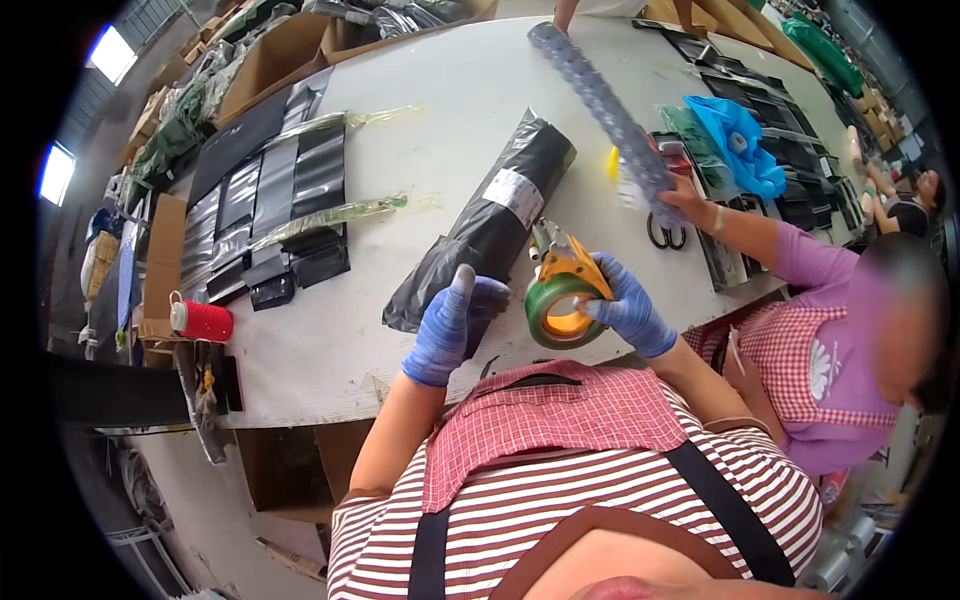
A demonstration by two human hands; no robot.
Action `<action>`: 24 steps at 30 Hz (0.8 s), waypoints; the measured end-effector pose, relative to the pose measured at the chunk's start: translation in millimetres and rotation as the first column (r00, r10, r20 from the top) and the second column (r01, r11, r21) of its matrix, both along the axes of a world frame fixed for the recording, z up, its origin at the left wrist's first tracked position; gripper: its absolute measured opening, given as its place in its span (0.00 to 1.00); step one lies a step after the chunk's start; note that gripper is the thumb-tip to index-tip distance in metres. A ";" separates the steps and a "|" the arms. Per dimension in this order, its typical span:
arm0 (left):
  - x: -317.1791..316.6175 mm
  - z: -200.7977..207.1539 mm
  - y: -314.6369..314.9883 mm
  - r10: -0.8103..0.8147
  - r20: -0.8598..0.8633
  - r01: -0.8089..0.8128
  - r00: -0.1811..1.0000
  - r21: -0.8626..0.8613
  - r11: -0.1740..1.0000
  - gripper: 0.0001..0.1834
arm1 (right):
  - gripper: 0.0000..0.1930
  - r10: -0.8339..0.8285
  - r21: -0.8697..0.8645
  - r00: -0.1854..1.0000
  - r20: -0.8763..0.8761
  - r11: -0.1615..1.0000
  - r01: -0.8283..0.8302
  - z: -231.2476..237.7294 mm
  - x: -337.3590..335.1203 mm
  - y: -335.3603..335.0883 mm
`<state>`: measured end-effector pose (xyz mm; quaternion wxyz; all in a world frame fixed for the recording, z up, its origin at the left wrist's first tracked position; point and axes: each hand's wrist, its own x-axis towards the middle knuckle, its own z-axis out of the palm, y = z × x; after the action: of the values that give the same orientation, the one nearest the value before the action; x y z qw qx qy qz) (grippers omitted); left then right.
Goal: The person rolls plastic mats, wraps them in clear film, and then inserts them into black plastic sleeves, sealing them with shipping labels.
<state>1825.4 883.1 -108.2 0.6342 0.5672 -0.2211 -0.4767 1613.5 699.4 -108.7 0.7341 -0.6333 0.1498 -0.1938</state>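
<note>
A long package in black plastic point(462, 240) lies slantwise on the table, with a white label point(514, 198) on its upper face. My left hand point(447, 325), in a blue glove, is beside the package's near end. Its thumb points up, apart from the fingers, and I see nothing held there. My gloved right hand point(628, 305) grips a yellow tape dispenser point(562, 254) carrying a roll of green tape point(548, 312). The dispenser is just right of the package, with its head turned away from me.
Flat black bags point(270, 185) with strips of tape lie left, near a red spool point(203, 318). At right, a co-worker's hand point(690, 202) holds a long grey bubble-textured roll point(605, 105). Black scissors point(666, 234) and blue plastic point(738, 145) lie near it. Cardboard boxes point(275, 70) stand behind.
</note>
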 end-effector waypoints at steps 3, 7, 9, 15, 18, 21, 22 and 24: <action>-9.7 9.3 -1.8 -0.196 -0.233 0.157 0.952 -0.176 0.972 0.33 | 0.27 -0.157 -0.215 0.985 0.068 0.962 0.168 -6.9 -8.1 27.1; -6.0 16.5 10.0 -0.286 0.204 0.286 0.936 0.029 0.958 0.28 | 0.30 -0.231 -0.737 0.965 -0.122 0.672 0.068 13.6 -7.0 52.7; -3.9 1.7 11.0 -0.279 0.073 0.280 0.958 -0.005 0.960 0.28 | 0.30 -0.236 -0.727 0.962 -0.134 0.683 0.066 4.2 -5.6 60.3; 9.5 -44.9 2.3 -0.300 -0.103 0.294 0.948 -0.065 0.953 0.24 | 0.32 -0.215 -0.646 0.965 -0.151 0.760 0.069 -9.1 -4.1 58.3; 27.2 -46.9 -12.9 -0.179 0.111 0.172 0.977 0.070 0.983 0.18 | 0.33 -0.246 -0.673 0.952 -0.185 0.737 0.060 -13.5 -1.3 43.9; 96.9 -76.1 -32.7 -0.090 0.482 0.046 0.871 0.103 0.994 0.18 | 0.33 -0.322 -0.729 0.914 -0.248 0.684 0.043 -30.1 -13.1 30.4; 117.8 -79.5 -39.1 -0.068 0.589 -0.044 0.805 0.173 0.984 0.18 | 0.33 -0.377 -0.744 0.877 -0.298 0.667 0.034 -37.3 -19.4 23.0; 133.9 -89.2 -55.1 -0.181 0.760 -0.091 0.624 0.301 0.949 0.17 | 0.33 -0.396 -0.734 0.848 -0.351 0.679 0.013 -51.4 -24.2 19.6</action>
<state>1959.3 828.0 -197.4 0.3659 0.8035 -0.4102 -0.2283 1589.2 719.0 -160.1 0.3445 -0.8708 0.3144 -0.1553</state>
